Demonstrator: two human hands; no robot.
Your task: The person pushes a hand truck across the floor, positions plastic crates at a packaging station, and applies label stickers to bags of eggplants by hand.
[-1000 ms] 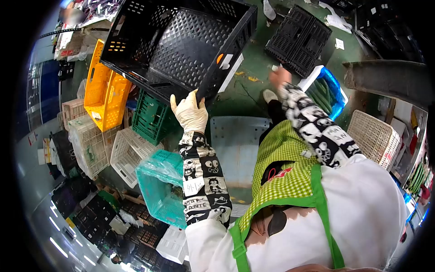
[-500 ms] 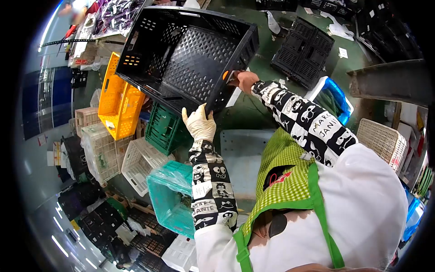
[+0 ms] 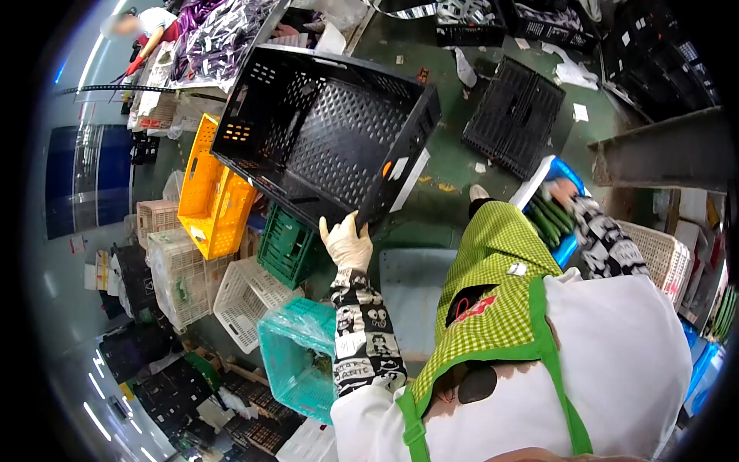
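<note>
A large black plastic crate (image 3: 331, 115) sits tilted ahead of me, with its perforated inside showing. My left hand (image 3: 348, 245), in a pale glove, is at the crate's near edge. Its fingers are apart, and the fingertips seem to touch the rim. To the right, my right hand (image 3: 564, 192) is over a white box with a blue liner (image 3: 570, 250). Long green cucumbers (image 3: 548, 221) lie in that box, just below the hand. Motion smears the right fingers, so their grip does not show.
Left of the black crate stand a yellow crate (image 3: 219, 204), a green crate (image 3: 286, 245), white crates (image 3: 250, 296) and a teal crate with plastic film (image 3: 296, 369). A folded black crate (image 3: 514, 115) lies on the floor. A grey beam (image 3: 662, 150) juts in at right. Another person (image 3: 154, 31) is far left.
My right hand has left the black crate's side and moved right, over the cucumbers. The left hand stays at the crate's near edge. The crate appears lower in view.
</note>
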